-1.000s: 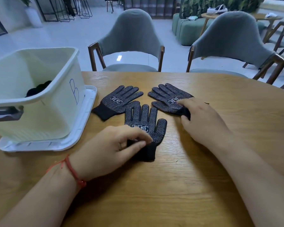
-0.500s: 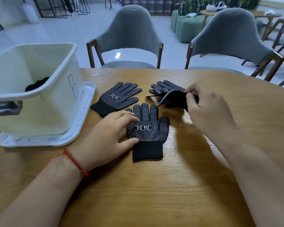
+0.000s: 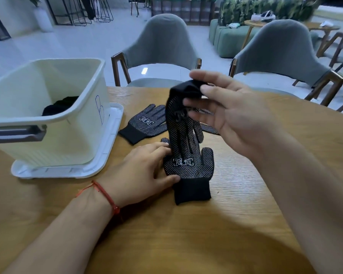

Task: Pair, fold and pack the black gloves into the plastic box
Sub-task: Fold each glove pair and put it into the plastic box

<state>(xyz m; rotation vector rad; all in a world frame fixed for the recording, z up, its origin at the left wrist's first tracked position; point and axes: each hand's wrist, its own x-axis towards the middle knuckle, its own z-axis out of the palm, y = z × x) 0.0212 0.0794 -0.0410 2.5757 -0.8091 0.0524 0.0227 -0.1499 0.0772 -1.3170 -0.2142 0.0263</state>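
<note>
Spreading across the lower view is a wooden table (image 3: 186,244); behind its far edge stand two grey chairs, one to the left (image 3: 162,42) and one to the right (image 3: 281,50); on the table's left part sits the pale plastic box (image 3: 53,139), resting on a white lid (image 3: 111,139), with dark folded gloves (image 3: 59,105) lying inside it; the right hand (image 3: 232,115) is raised above the table, thumb and fingertips pinching the cuff of a hanging glove (image 3: 178,123), the other fingers loosely extended; that glove dangles fingers-down, its tips over the near glove, though whether they touch I cannot tell; the left hand (image 3: 141,171) lies flat and relaxed on the table, fingers straight, pressing the left edge of the near glove (image 3: 190,169), which lies dotted side up with its cuff toward the person; a third glove (image 3: 145,123) lies flat between the box and the hanging one; a red string bracelet (image 3: 105,194) circles the left wrist.
</note>
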